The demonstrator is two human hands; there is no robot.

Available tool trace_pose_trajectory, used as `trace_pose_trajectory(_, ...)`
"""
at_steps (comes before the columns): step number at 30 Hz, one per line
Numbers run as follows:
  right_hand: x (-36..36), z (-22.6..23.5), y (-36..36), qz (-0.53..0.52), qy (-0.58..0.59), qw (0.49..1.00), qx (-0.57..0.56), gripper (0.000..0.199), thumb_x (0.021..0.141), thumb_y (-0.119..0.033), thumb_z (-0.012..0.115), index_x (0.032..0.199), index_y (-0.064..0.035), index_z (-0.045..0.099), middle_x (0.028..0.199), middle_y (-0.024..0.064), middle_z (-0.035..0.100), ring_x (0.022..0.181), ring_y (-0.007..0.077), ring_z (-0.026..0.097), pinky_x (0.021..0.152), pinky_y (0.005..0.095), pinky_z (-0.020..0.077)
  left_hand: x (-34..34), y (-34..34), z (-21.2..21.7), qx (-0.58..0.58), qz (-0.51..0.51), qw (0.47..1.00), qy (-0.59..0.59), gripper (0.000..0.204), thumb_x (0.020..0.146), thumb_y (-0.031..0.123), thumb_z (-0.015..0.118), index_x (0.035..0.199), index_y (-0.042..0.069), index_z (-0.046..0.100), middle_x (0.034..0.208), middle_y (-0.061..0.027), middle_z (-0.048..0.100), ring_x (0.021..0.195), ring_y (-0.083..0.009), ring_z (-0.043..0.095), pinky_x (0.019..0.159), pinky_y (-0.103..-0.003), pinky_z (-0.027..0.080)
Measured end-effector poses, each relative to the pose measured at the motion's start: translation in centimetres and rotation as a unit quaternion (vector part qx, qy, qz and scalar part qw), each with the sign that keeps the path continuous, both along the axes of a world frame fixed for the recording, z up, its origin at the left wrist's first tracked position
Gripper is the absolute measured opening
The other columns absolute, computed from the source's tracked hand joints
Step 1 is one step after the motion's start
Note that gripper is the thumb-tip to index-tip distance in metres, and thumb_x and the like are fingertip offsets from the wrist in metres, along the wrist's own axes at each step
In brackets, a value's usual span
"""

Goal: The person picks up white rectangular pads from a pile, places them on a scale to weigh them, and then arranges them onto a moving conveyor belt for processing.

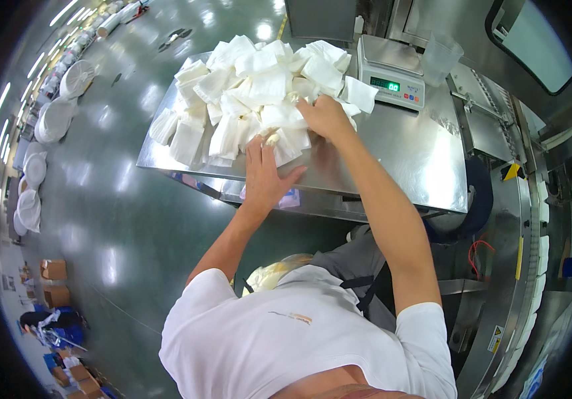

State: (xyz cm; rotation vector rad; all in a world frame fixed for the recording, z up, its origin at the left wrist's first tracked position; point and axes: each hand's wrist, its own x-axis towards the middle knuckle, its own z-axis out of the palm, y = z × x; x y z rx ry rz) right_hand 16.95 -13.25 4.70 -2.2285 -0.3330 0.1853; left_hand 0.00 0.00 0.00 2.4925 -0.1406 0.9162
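Note:
A heap of folded white cloth-like sheets (252, 83), perhaps wipes or soft tissues, covers the left and middle of a steel table (399, 156). At the heap's near edge rests my left hand (264, 176), its fingers stretched forward onto the sheets and its thumb spread to the right. Pale coverings seem to sit on some fingertips. My right hand (329, 118) reaches into the heap's right side with bent fingers closed around a folded white sheet; the fingertips are partly hidden among the sheets.
A digital scale (392, 73) with a lit display stands at the table's back right, beside a clear plastic jug (442, 56). Machinery with a chain conveyor (492, 110) runs along the right. A purple packet (290, 198) lies under the table's near edge. Cardboard boxes (54, 269) stand far left.

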Motion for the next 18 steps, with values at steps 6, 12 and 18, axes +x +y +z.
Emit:
trace_pose_trajectory(6, 0.8, 2.6, 0.6, 0.075, 0.092, 0.991, -0.054, 0.064, 0.084, -0.05, 0.07, 0.099, 0.0127, 0.073, 0.087, 0.0288, 0.074, 0.085, 0.0444, 0.073, 0.082, 0.0486, 0.0569, 0.6, 0.5, -0.5, -0.02, -0.004, 0.999, -0.027, 0.082, 0.074, 0.026, 0.093, 0.135, -0.004, 0.047, 0.138, -0.0284, 0.042, 0.126, -0.0498, 0.046, 0.108, -0.054, 0.042)
trace_pose_trajectory(12, 2.2, 1.4, 1.6, 0.028, 0.105, 0.994, 0.01, 0.058, 0.077, -0.045, 0.078, 0.099, 0.0083, 0.075, 0.091, 0.0258, 0.076, 0.089, 0.042, 0.074, 0.082, 0.0458, 0.0578, -0.1, 1.1, -0.3, -0.039, 0.01, 0.999, -0.013, 0.079, 0.073, 0.022, 0.094, 0.135, -0.003, 0.051, 0.136, -0.0276, 0.043, 0.126, -0.0481, 0.046, 0.107, -0.052, 0.042)
trace_pose_trajectory(18, 1.4, 4.6, -0.3, 0.03, -0.031, 0.998, -0.047, 0.056, 0.074, -0.047, 0.082, 0.092, 0.0049, 0.077, 0.097, 0.0231, 0.076, 0.092, 0.0355, 0.075, 0.084, 0.0447, 0.0588, 1.2, 0.4, -1.4, 0.035, 0.002, 0.999, -0.03, 0.085, 0.077, 0.029, 0.092, 0.142, -0.002, 0.047, 0.142, -0.0294, 0.044, 0.132, -0.0495, 0.044, 0.112, -0.057, 0.037)
